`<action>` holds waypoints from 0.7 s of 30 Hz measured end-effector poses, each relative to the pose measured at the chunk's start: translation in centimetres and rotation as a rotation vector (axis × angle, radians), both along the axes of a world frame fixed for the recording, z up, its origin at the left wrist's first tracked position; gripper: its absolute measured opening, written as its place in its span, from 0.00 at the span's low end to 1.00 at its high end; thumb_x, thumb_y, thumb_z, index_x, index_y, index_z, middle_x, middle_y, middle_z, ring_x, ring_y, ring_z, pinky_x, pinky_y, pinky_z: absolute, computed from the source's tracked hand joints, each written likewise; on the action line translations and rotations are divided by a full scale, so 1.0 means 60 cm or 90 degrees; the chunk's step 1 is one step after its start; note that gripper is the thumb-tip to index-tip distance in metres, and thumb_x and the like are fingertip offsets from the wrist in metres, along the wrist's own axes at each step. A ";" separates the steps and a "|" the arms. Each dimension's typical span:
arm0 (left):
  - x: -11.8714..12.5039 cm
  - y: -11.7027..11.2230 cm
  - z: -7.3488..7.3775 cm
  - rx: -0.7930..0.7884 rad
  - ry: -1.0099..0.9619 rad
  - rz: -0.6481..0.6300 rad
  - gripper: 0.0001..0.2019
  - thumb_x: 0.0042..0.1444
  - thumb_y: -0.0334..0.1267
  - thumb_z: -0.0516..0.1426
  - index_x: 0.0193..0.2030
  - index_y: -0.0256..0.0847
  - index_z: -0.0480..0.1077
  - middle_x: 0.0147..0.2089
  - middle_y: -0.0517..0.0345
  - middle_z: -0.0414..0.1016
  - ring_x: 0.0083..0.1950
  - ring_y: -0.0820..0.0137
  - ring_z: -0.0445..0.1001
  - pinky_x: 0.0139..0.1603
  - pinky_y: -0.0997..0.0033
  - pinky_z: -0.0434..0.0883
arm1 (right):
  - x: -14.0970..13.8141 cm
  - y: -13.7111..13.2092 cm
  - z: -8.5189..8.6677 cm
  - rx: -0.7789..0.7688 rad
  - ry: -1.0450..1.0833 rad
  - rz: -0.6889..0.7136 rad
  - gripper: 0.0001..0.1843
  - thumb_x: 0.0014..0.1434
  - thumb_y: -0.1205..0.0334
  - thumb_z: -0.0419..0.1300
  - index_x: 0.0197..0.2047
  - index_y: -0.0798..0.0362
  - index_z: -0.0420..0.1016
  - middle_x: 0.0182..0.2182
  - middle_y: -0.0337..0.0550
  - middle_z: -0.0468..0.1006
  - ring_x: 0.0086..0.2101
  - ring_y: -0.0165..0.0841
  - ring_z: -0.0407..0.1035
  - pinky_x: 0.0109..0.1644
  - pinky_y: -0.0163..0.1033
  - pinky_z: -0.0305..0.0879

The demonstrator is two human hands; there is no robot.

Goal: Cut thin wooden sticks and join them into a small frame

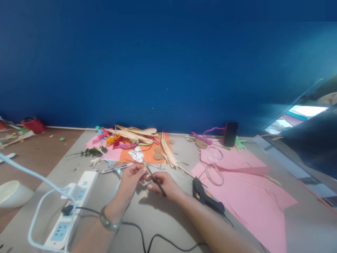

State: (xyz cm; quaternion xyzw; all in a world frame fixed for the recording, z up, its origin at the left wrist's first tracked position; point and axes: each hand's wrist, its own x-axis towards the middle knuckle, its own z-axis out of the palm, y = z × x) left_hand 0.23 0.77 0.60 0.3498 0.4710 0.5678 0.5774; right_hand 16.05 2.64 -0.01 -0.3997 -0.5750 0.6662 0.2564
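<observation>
My left hand (pixel 131 180), with a green bangle on its wrist, pinches a thin pale straw-like strip (pixel 144 163) low over the grey table (pixel 147 214). My right hand (pixel 165 186) is closed round a slim dark tool (pixel 158 185) whose tip meets the strip between the two hands. Both hands hover near the table's middle, just in front of an orange sheet (pixel 147 151) strewn with dried husk strips and small round cardboard discs.
A black glue gun (pixel 204 195) lies right of my right hand, its cord trailing toward me. A white power strip (pixel 72 207) with plugs sits at left. Pink paper sheets (pixel 244 191), wire loops, a dark phone (pixel 230 133) and coloured pipe cleaners lie beyond. A white bowl (pixel 12 193) is at far left.
</observation>
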 end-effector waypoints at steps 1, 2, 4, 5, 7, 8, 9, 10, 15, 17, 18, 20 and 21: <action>0.000 0.000 0.000 -0.002 -0.003 0.002 0.10 0.46 0.40 0.63 0.28 0.35 0.72 0.22 0.60 0.73 0.22 0.76 0.69 0.23 0.78 0.65 | 0.000 0.000 0.000 0.001 -0.002 0.000 0.24 0.40 0.48 0.69 0.35 0.59 0.75 0.14 0.31 0.65 0.15 0.22 0.56 0.20 0.29 0.51; 0.001 0.000 0.001 -0.003 -0.005 0.003 0.10 0.46 0.41 0.64 0.28 0.35 0.72 0.22 0.60 0.73 0.22 0.76 0.69 0.23 0.78 0.65 | 0.001 0.000 0.000 0.002 -0.004 -0.001 0.24 0.40 0.48 0.69 0.34 0.59 0.75 0.14 0.31 0.65 0.15 0.22 0.56 0.20 0.29 0.51; 0.001 0.000 0.003 -0.008 -0.006 0.005 0.10 0.46 0.40 0.64 0.28 0.35 0.72 0.22 0.60 0.73 0.22 0.76 0.68 0.23 0.78 0.66 | 0.002 0.001 -0.001 0.003 -0.005 -0.001 0.23 0.40 0.49 0.70 0.34 0.58 0.75 0.14 0.31 0.64 0.15 0.22 0.55 0.19 0.29 0.51; 0.001 0.000 0.003 -0.011 -0.006 0.006 0.10 0.45 0.40 0.64 0.28 0.35 0.72 0.22 0.60 0.73 0.22 0.76 0.68 0.23 0.78 0.65 | 0.002 0.001 -0.001 0.003 -0.004 -0.001 0.23 0.40 0.49 0.70 0.34 0.58 0.75 0.13 0.30 0.64 0.15 0.22 0.55 0.19 0.29 0.51; 0.001 -0.001 0.004 -0.012 -0.003 0.006 0.10 0.45 0.40 0.64 0.27 0.35 0.72 0.21 0.60 0.73 0.21 0.76 0.68 0.23 0.78 0.65 | 0.003 0.002 -0.002 0.005 -0.005 -0.001 0.23 0.39 0.49 0.70 0.34 0.58 0.76 0.13 0.30 0.64 0.15 0.22 0.55 0.19 0.29 0.51; 0.000 -0.001 0.004 -0.010 -0.003 0.007 0.10 0.45 0.40 0.64 0.27 0.35 0.72 0.21 0.60 0.73 0.22 0.76 0.68 0.23 0.78 0.65 | 0.004 0.002 -0.002 0.007 -0.007 -0.001 0.23 0.39 0.50 0.70 0.34 0.58 0.76 0.13 0.31 0.64 0.15 0.22 0.55 0.19 0.29 0.51; 0.000 -0.001 0.004 -0.007 -0.003 0.007 0.10 0.45 0.40 0.64 0.27 0.35 0.72 0.21 0.60 0.73 0.22 0.77 0.68 0.23 0.78 0.65 | 0.004 0.003 -0.002 0.009 -0.010 0.000 0.23 0.39 0.50 0.70 0.34 0.58 0.76 0.13 0.31 0.64 0.15 0.22 0.55 0.19 0.29 0.50; 0.000 -0.002 0.004 -0.002 -0.003 0.007 0.09 0.45 0.40 0.64 0.27 0.35 0.72 0.21 0.60 0.73 0.22 0.77 0.68 0.23 0.78 0.65 | 0.004 0.003 -0.001 0.012 -0.013 0.002 0.23 0.39 0.50 0.70 0.34 0.58 0.76 0.13 0.31 0.64 0.15 0.22 0.55 0.18 0.29 0.50; 0.001 -0.003 0.007 -0.011 -0.001 0.008 0.10 0.45 0.40 0.64 0.27 0.35 0.72 0.20 0.60 0.72 0.22 0.77 0.68 0.23 0.79 0.65 | 0.006 0.002 0.007 0.018 -0.019 0.001 0.23 0.39 0.48 0.70 0.34 0.58 0.76 0.13 0.30 0.63 0.15 0.23 0.54 0.18 0.29 0.49; 0.002 -0.003 0.009 -0.019 -0.012 0.011 0.10 0.44 0.40 0.64 0.27 0.35 0.72 0.20 0.61 0.71 0.21 0.77 0.67 0.22 0.80 0.65 | 0.007 0.002 0.010 0.025 -0.023 0.005 0.23 0.39 0.48 0.70 0.33 0.58 0.76 0.12 0.30 0.62 0.15 0.23 0.53 0.18 0.29 0.48; 0.002 -0.003 0.010 -0.022 -0.016 0.013 0.10 0.44 0.40 0.64 0.27 0.35 0.71 0.20 0.61 0.71 0.21 0.78 0.67 0.22 0.80 0.65 | 0.007 0.003 0.011 0.032 -0.027 0.009 0.23 0.39 0.48 0.70 0.33 0.58 0.76 0.12 0.30 0.62 0.15 0.23 0.53 0.18 0.30 0.48; 0.003 -0.002 0.010 -0.026 -0.017 0.016 0.11 0.44 0.40 0.64 0.27 0.35 0.71 0.20 0.61 0.71 0.20 0.78 0.67 0.21 0.80 0.65 | 0.008 0.003 0.011 0.044 -0.032 0.014 0.22 0.39 0.48 0.70 0.32 0.58 0.77 0.12 0.30 0.61 0.15 0.23 0.54 0.18 0.30 0.48; 0.003 -0.002 0.010 -0.026 -0.016 0.014 0.11 0.44 0.40 0.64 0.27 0.35 0.71 0.20 0.61 0.71 0.21 0.78 0.67 0.22 0.80 0.65 | 0.008 0.004 0.011 0.047 -0.031 0.009 0.22 0.40 0.48 0.70 0.32 0.57 0.76 0.12 0.30 0.61 0.15 0.23 0.54 0.18 0.30 0.48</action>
